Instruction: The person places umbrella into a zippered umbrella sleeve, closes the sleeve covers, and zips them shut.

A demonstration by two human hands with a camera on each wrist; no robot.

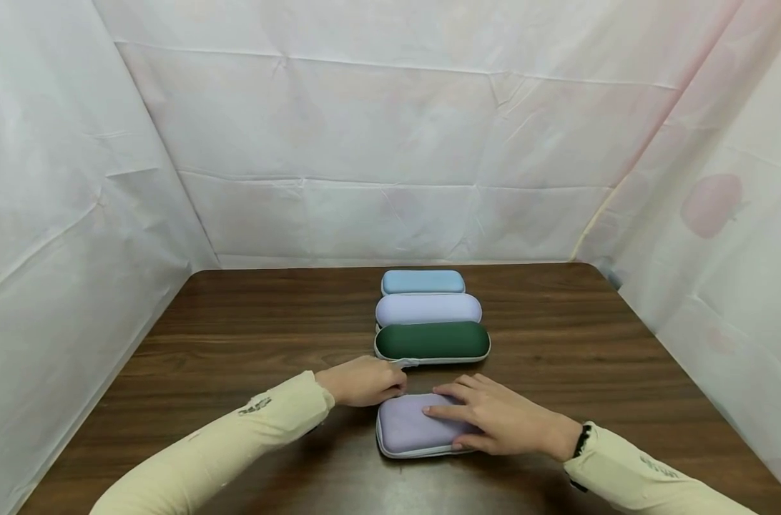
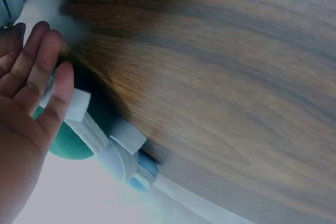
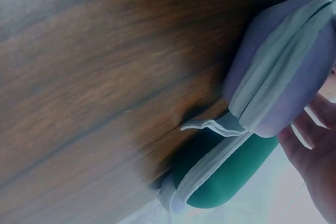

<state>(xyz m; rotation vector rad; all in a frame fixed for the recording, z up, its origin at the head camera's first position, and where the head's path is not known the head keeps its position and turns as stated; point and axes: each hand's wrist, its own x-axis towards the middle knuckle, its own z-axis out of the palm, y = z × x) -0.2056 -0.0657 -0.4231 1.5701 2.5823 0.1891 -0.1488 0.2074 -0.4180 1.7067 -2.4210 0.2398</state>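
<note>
A lilac zippered case (image 1: 406, 425) lies flat near the front of the table. Spread over the right part of its lid is my right hand (image 1: 503, 418), fingers fairly straight and resting on it. At the case's back left corner, my left hand (image 1: 367, 381) pinches what looks like the zipper pull, mostly hidden by the fingers. The left wrist view shows that hand's other fingers (image 2: 50, 72) extended. From the right wrist, the case's grey zipper band (image 3: 283, 61) shows along its side, and the zipper there looks closed.
Behind the lilac case, a dark green case (image 1: 432, 340), a pale lavender case (image 1: 428, 309) and a light blue case (image 1: 423, 281) lie in a row. Grey fabric tabs (image 2: 127, 136) stick out at their ends. White sheeting (image 1: 390, 143) surrounds the wooden table (image 1: 255, 315).
</note>
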